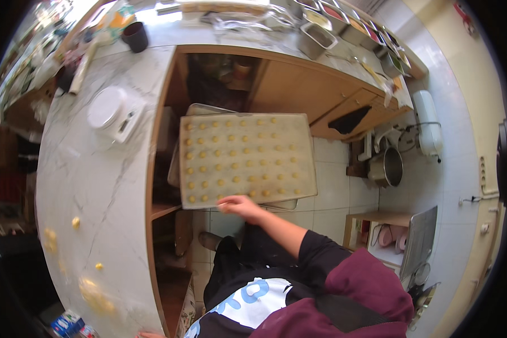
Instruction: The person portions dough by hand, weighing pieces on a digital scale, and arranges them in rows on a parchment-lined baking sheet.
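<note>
A lined tray (296, 155) holds several rows of small pale yellow balls (235, 179), above another tray (173, 163). My right hand (239, 205) is at its near edge, fingers curled and pinched over the bottom row; what they hold, if anything, is hidden. Only a sliver of my left hand (149, 333) shows at the lower edge beside the marble counter (67, 163), its fingers out of clear sight. Two yellow lumps (75, 222) and greasy yellow patches (98, 296) lie on that counter.
A white scale (110, 115) and a dark cup (134, 37) stand on the left counter. Metal containers (315, 39) line the back counter. At right are a pale blue mixer (426, 121), a steel pot (386, 167) and a low wooden shelf (352, 225). Cabinet doors (296, 96) are behind the trays.
</note>
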Demonstrator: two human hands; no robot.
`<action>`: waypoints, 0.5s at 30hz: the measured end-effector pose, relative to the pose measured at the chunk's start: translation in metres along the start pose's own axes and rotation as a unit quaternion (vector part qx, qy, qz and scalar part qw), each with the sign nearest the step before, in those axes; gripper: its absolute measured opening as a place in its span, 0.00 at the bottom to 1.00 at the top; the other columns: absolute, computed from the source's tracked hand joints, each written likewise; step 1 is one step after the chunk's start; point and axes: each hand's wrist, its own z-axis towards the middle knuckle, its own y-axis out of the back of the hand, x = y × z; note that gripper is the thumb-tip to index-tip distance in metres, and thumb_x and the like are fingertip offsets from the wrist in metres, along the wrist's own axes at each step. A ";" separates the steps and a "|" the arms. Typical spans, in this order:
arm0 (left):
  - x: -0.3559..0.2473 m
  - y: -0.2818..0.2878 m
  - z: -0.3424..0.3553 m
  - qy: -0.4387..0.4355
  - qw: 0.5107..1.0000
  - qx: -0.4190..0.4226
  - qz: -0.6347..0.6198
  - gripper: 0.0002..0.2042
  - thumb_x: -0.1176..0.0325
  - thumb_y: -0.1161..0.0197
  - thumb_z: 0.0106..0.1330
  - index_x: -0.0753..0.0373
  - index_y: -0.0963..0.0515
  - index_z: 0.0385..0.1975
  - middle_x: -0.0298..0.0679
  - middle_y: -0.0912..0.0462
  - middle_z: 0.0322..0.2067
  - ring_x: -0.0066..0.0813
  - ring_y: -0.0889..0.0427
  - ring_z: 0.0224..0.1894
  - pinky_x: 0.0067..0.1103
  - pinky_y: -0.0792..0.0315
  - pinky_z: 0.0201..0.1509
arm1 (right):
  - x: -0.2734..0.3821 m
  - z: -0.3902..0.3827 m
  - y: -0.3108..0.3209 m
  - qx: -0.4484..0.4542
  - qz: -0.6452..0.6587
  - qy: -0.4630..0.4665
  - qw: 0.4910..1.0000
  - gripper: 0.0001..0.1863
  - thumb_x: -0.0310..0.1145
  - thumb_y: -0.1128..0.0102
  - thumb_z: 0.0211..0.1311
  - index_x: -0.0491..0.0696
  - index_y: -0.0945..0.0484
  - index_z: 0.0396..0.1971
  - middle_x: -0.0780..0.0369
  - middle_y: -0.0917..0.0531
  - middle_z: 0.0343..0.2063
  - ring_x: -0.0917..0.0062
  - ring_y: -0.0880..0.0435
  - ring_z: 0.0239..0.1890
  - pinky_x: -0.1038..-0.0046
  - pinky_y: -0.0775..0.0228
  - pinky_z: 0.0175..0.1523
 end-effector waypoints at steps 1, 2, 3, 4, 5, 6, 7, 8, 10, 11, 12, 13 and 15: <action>-0.002 -0.004 0.011 -0.016 0.994 0.056 0.087 0.24 0.55 0.46 0.65 0.66 0.31 0.55 0.57 0.36 0.59 0.60 0.40 0.62 0.49 0.49 0.65 | -0.026 -0.006 0.060 -0.116 -0.011 -0.046 0.992 0.16 0.33 0.40 0.59 0.46 0.22 0.47 0.65 0.18 0.35 0.81 0.23 0.38 0.76 0.31 0.47; -0.004 -0.002 0.010 -0.043 0.990 0.055 0.126 0.24 0.56 0.47 0.65 0.66 0.31 0.55 0.58 0.36 0.59 0.61 0.40 0.61 0.50 0.48 0.64 | -0.028 -0.016 0.100 -0.179 -0.001 -0.054 0.982 0.16 0.32 0.41 0.59 0.46 0.21 0.47 0.65 0.18 0.34 0.82 0.24 0.34 0.76 0.31 0.43; -0.018 -0.004 0.012 -0.081 0.988 0.037 0.125 0.23 0.56 0.47 0.65 0.67 0.32 0.54 0.58 0.37 0.59 0.62 0.41 0.61 0.51 0.48 0.63 | -0.042 -0.023 0.146 -0.259 0.003 -0.004 0.966 0.18 0.32 0.39 0.56 0.45 0.22 0.47 0.65 0.19 0.32 0.82 0.24 0.32 0.76 0.30 0.41; -0.027 -0.004 0.014 -0.116 0.986 0.008 0.122 0.23 0.57 0.47 0.65 0.67 0.32 0.54 0.59 0.38 0.58 0.62 0.41 0.61 0.52 0.48 0.63 | -0.047 -0.025 0.180 -0.319 -0.056 0.006 0.946 0.18 0.32 0.39 0.55 0.45 0.22 0.47 0.63 0.18 0.32 0.80 0.22 0.33 0.76 0.29 0.41; -0.036 -0.003 0.013 -0.152 0.981 -0.019 0.116 0.23 0.57 0.47 0.65 0.68 0.33 0.54 0.60 0.38 0.58 0.63 0.42 0.61 0.53 0.48 0.62 | -0.041 -0.023 0.213 -0.377 -0.117 0.015 0.919 0.19 0.33 0.39 0.54 0.45 0.22 0.47 0.62 0.18 0.32 0.78 0.21 0.33 0.75 0.28 0.41; -0.043 0.000 0.010 -0.185 0.975 -0.047 0.116 0.23 0.58 0.47 0.65 0.68 0.33 0.54 0.61 0.39 0.58 0.64 0.42 0.61 0.54 0.47 0.61 | -0.029 -0.017 0.238 -0.430 -0.169 0.035 0.886 0.20 0.33 0.38 0.53 0.44 0.22 0.47 0.59 0.18 0.32 0.75 0.19 0.35 0.74 0.28 0.41; -0.049 0.004 0.008 -0.220 0.966 -0.070 0.115 0.23 0.58 0.48 0.65 0.69 0.34 0.54 0.62 0.40 0.58 0.65 0.42 0.61 0.55 0.47 0.60 | -0.018 -0.011 0.260 -0.479 -0.220 0.051 0.848 0.22 0.33 0.37 0.51 0.44 0.23 0.48 0.57 0.17 0.32 0.72 0.18 0.36 0.72 0.27 0.42; -0.052 0.009 0.003 -0.222 0.964 -0.072 0.123 0.23 0.58 0.48 0.65 0.69 0.34 0.54 0.62 0.40 0.58 0.65 0.42 0.61 0.55 0.47 0.60 | -0.003 -0.002 0.270 -0.490 -0.230 0.063 0.839 0.21 0.32 0.36 0.51 0.44 0.24 0.46 0.56 0.18 0.33 0.69 0.18 0.38 0.70 0.27 0.43; -0.059 0.022 -0.002 -0.252 0.947 -0.064 0.190 0.22 0.60 0.49 0.65 0.70 0.35 0.53 0.64 0.41 0.58 0.67 0.43 0.60 0.56 0.46 0.58 | 0.017 0.016 0.291 -0.496 -0.235 0.067 0.833 0.20 0.30 0.36 0.50 0.43 0.24 0.45 0.54 0.18 0.34 0.65 0.18 0.39 0.68 0.26 0.43; -0.065 0.028 -0.001 -0.265 0.937 -0.063 0.219 0.22 0.61 0.49 0.65 0.71 0.36 0.53 0.65 0.42 0.57 0.68 0.43 0.60 0.57 0.46 0.57 | 0.024 0.027 0.303 -0.505 -0.261 0.089 0.818 0.19 0.28 0.35 0.49 0.43 0.25 0.44 0.55 0.18 0.34 0.65 0.18 0.39 0.68 0.27 0.44; -0.069 0.034 0.000 -0.278 0.926 -0.061 0.250 0.21 0.62 0.50 0.65 0.71 0.36 0.53 0.66 0.42 0.57 0.69 0.44 0.60 0.58 0.46 0.56 | 0.027 0.037 0.312 -0.513 -0.286 0.110 0.802 0.19 0.26 0.34 0.47 0.43 0.25 0.42 0.55 0.18 0.34 0.64 0.19 0.39 0.67 0.27 0.44; -0.073 0.040 0.001 -0.288 0.914 -0.060 0.280 0.21 0.62 0.50 0.66 0.72 0.37 0.52 0.67 0.43 0.57 0.70 0.44 0.60 0.59 0.45 0.55 | 0.028 0.047 0.320 -0.508 -0.280 0.108 0.807 0.19 0.26 0.34 0.47 0.43 0.25 0.42 0.55 0.18 0.34 0.64 0.19 0.39 0.67 0.27 0.44; -0.077 0.045 -0.010 -0.288 0.902 -0.053 0.316 0.21 0.63 0.51 0.66 0.73 0.37 0.52 0.68 0.43 0.57 0.71 0.45 0.60 0.60 0.45 0.54 | 0.027 0.065 0.335 -0.501 -0.316 0.143 0.793 0.16 0.23 0.35 0.46 0.44 0.24 0.38 0.55 0.19 0.36 0.64 0.20 0.40 0.67 0.27 0.46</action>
